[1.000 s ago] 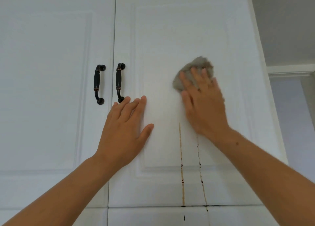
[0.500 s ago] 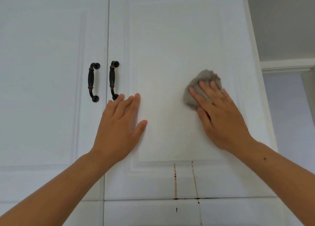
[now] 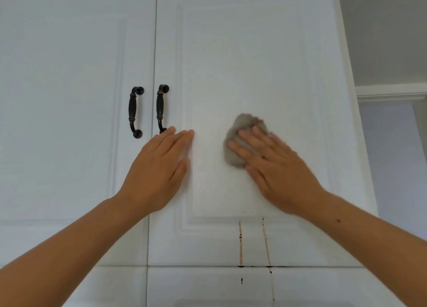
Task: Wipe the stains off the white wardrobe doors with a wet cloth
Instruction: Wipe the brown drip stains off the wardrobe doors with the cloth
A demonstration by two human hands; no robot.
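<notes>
A person's right hand (image 3: 275,168) is pressing a bunched grey cloth (image 3: 235,149) flat against the raised centre panel of the right white wardrobe door (image 3: 254,63), just right of the middle of the frame. The fingers are lying straight and slightly apart over the cloth, not curling round it. The cloth is sitting under the fingertips and bulging out beyond them toward the top and left, while the palm and wrist are trailing off toward the lower right. The right hand and the cloth are showing blurred at their edges. The left hand (image 3: 157,170) is resting open on the same door at centre frame, its fingers close together and laid flat over the panel's left moulding, well apart from the cloth. Its fingertips are reaching just below the right dark metal handle (image 3: 161,109), which is hanging beside the left dark metal handle (image 3: 135,112) on the left wardrobe door (image 3: 64,98). Below the right hand, two thin brown drip stains (image 3: 240,244) are running down the door's bottom rail to the gap above a lower panel (image 3: 196,286), where darker spots are showing.
</notes>
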